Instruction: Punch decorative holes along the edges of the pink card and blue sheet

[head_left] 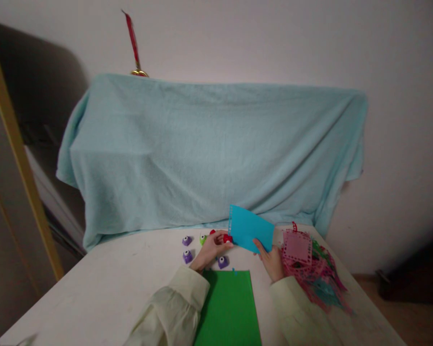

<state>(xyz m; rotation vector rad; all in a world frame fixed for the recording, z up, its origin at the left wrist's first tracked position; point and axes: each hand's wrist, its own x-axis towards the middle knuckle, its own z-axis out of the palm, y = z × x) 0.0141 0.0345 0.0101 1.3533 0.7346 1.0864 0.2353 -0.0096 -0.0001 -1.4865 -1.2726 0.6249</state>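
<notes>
A blue sheet of paper [250, 229] is held up at a tilt above the table, with a row of small cut-outs down its left edge. My right hand [270, 259] grips its lower right corner between thumb and fingers. At the paper's lower left edge, my left hand [213, 247] is closed around a small red craft punch [227, 239]. Purple punches with eye-like fronts [187, 256] [222, 262] [186, 240] stand around my left hand, and a green punch [202, 239] is just behind it. Another red piece shows partly behind my fingers.
A green sheet [231, 307] lies at the front of the white table [94, 288]. To the right is a pile of pink, green and blue paper shreds [317, 274] with a punched pink square [298, 247]. A light blue cloth [209, 154] hangs behind the table.
</notes>
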